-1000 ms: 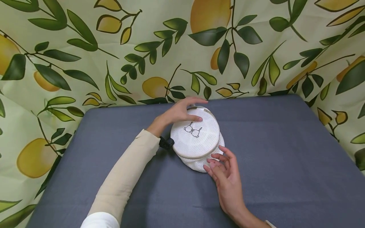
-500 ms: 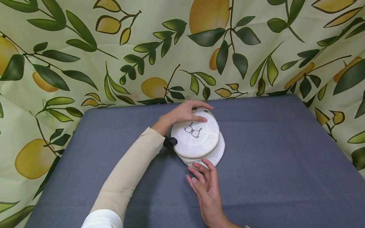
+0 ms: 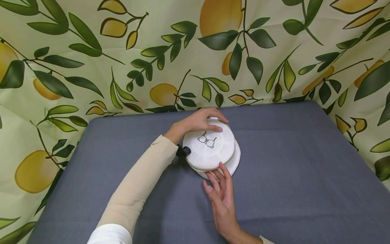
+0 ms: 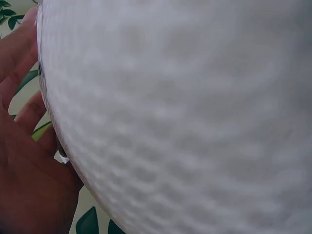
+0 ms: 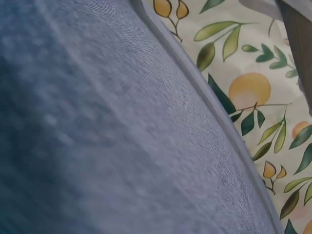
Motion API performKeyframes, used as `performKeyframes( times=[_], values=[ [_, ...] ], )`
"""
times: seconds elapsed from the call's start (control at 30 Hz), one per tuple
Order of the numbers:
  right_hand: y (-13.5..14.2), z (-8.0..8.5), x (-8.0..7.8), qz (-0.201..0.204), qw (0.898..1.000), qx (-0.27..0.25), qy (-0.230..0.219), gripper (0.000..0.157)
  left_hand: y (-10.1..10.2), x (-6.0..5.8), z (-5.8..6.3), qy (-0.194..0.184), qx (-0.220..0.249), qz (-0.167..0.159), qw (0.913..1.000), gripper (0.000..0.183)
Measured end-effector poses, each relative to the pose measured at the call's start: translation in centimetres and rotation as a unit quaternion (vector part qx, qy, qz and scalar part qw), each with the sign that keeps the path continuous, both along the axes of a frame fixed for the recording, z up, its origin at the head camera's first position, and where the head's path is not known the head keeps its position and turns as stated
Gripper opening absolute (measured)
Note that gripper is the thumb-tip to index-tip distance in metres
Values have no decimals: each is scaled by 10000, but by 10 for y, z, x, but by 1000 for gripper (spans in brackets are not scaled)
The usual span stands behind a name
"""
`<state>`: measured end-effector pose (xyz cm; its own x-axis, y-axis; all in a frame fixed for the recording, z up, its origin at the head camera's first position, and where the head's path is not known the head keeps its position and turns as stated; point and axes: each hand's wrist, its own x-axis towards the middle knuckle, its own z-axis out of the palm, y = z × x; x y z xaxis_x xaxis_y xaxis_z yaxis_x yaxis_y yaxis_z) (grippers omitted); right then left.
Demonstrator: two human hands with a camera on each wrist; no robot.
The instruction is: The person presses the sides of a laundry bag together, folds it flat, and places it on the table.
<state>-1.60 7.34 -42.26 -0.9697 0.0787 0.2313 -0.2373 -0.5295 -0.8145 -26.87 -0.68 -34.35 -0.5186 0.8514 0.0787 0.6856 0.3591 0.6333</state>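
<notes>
A round white mesh laundry bag (image 3: 201, 152) with a small dark line drawing on its lid stands on the grey table, its top disc set off from the base below. My left hand (image 3: 201, 121) holds it at the far edge, thumb over the lid and fingers beyond the rim. In the left wrist view, white mesh fills most of the picture, with the left hand (image 4: 29, 161) along its edge. My right hand (image 3: 223, 203), fingers loosely bent, has its fingertips at the bag's near side just under the rim. The right wrist view does not show the right hand.
The grey-covered table (image 3: 292, 162) extends around the bag on all sides. Behind it hangs a cloth (image 3: 170, 40) printed with lemons and leaves. A black wrist camera (image 3: 183, 151) on the left wrist sits close against the bag's left side.
My right hand has moved left from the bag's right front to its near side, and its fingertips have then risen to the rim. My left hand has shifted slightly right along the far edge.
</notes>
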Motion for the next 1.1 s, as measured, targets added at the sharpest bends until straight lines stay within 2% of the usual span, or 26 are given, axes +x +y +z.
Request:
performKeyframes(
  times=[0.07,0.4,0.57,0.67,0.8,0.93,1.1],
  values=[
    [0,-1,-3,-29,10000,-76,-44,66,1,2,2,-22,-110,41,9999,35],
    [-8,-5,-20,-270,9983,-297,413,65,4,6,2,2,-586,191,9981,37],
    [-10,-7,-30,-620,9965,8,563,66,4,7,3,-172,-537,152,9983,37],
    [-10,-8,-35,-930,9938,268,551,66,3,5,3,-518,-386,106,9979,37],
    [-10,-8,-41,-1247,9904,424,417,65,-2,2,2,-1299,-178,-25,9914,34],
    [-8,-8,-44,-1537,9861,594,208,63,-7,-2,-1,-2023,-42,-217,9791,37],
    [-7,-8,-47,-1572,9856,627,16,60,-12,-7,-7,-2712,102,-243,9622,43]
  ],
)
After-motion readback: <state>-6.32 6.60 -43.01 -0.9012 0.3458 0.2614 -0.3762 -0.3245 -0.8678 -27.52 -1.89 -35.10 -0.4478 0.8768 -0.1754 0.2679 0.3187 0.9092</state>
